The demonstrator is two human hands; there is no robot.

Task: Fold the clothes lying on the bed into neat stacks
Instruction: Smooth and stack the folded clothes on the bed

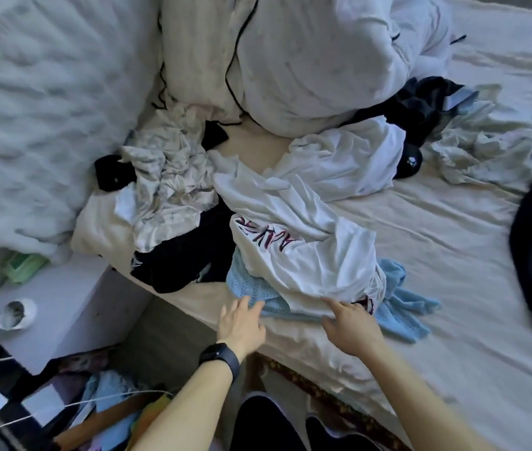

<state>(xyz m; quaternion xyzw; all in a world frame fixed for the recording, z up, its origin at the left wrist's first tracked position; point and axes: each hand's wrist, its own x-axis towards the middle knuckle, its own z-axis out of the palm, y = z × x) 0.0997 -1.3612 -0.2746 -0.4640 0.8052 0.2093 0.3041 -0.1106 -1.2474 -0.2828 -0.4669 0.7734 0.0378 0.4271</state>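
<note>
at 6 o'clock, l hand (240, 323) w/ black wristband (220, 358), fingers straight, nearly together, tips touching blue knit (258, 296). r hand (352, 330) at its 3 o'clock: index finger stretched onto white printed shirt (307, 255), other fingers i cannot tell. shirt lies over the knit on bed (437, 255). black clothes (180, 262) at shirt's 9 o'clock, duvet (307, 60) at 12.

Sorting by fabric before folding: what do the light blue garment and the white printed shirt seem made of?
The light blue garment looks like an open knit, matte, with rows of small holes. The white printed shirt is probably thin jersey, smooth and matte, draping in soft folds.
</note>
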